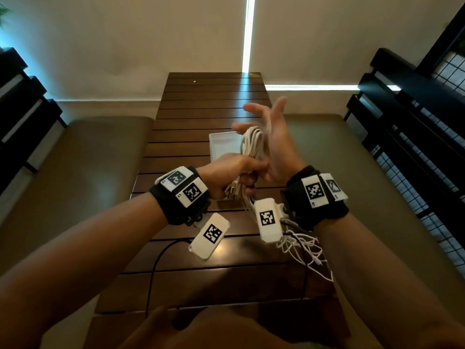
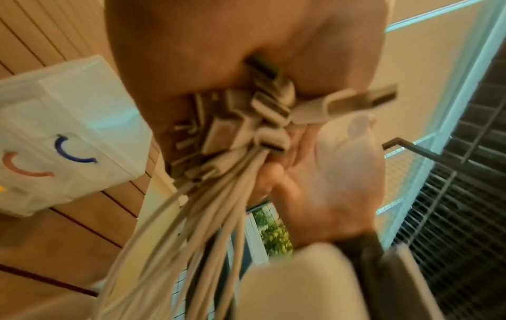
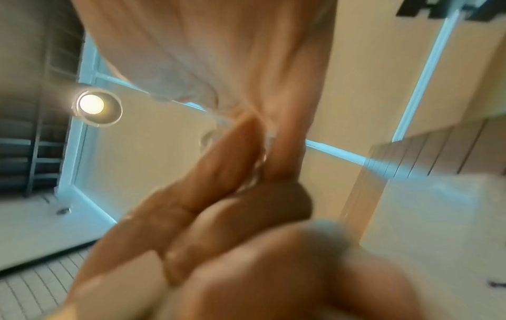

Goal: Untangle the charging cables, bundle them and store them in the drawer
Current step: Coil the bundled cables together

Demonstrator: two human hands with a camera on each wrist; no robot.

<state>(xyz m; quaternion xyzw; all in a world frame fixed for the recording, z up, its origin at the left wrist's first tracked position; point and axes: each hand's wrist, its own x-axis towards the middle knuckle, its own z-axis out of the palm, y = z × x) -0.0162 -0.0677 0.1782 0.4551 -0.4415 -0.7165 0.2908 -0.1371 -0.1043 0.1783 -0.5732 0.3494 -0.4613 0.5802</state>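
Nearest, the left hand (image 1: pixel 227 176) clamps the white charging cables (image 1: pixel 253 142) at their plugs — keep that grip firm while the right hand (image 1: pixel 273 142), fingers spread and seemingly empty, smooths the loops.

Both forearms are raised above the table, the hands meeting at the centre of the head view.

The left hand (image 1: pixel 226 172) is seen curled into a fist, its knuckles turned toward 2 o'clock, and a bundle of white cables (image 1: pixel 253 144) is gripped in it; in the left wrist view the plug ends (image 2: pixel 246 121) are seen packed against the palm. The right hand (image 1: pixel 273 144) is held upright just beside the fist, at its 2 o'clock side, with the fingers (image 1: pixel 276 109) spread straight toward 12 o'clock and the palm turned to the cables. A black band with white marker tags is worn on each wrist. The right wrist view is blurred.
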